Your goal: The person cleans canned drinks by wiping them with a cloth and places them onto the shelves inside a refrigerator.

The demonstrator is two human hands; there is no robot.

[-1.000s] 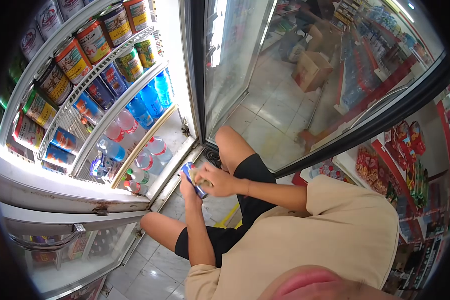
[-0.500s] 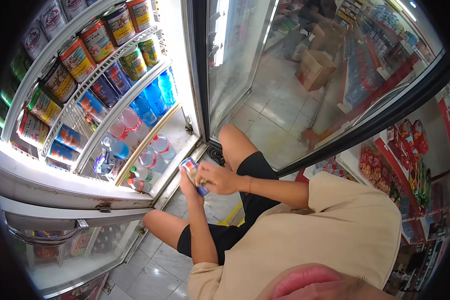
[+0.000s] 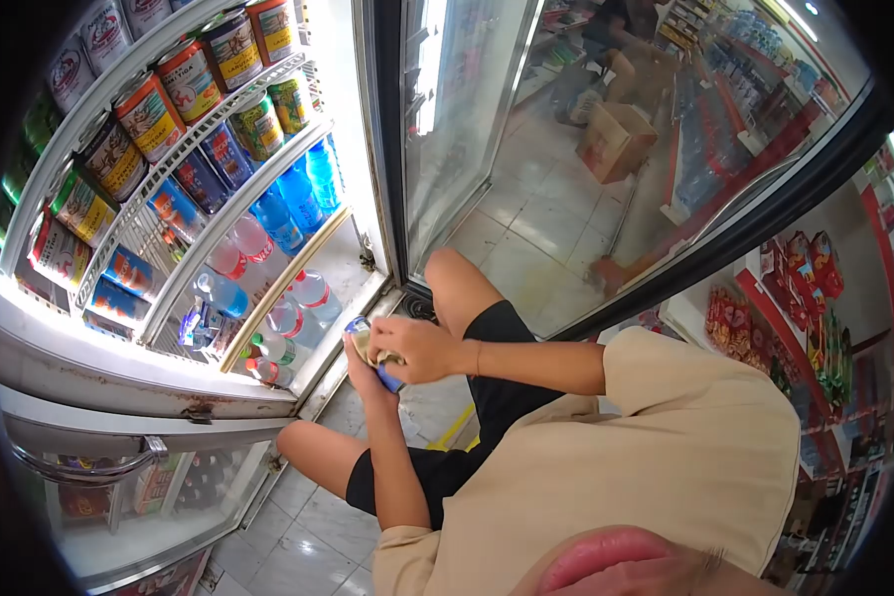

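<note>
My left hand (image 3: 370, 379) is wrapped round a blue can (image 3: 391, 380) with white and red on its label, held tilted above my lap in front of the open fridge. My right hand (image 3: 419, 348), with a thin band at its wrist, lies curled over the can's side. Pressed between its fingers and the can is a pale yellowish, crumpled cloth (image 3: 364, 344), mostly hidden. Part of the can is covered by both hands.
Wire fridge shelves (image 3: 184, 134) hold several cans and bottles. An open glass door (image 3: 566, 219) stands to the right; through it show a cardboard box (image 3: 616, 144) and a person. Snack packets (image 3: 730, 323) fill a rack at right.
Both hands and the can appear slightly further left in view, as does the whole scene. My right hand has shifted a little along the can and is less blurred.
</note>
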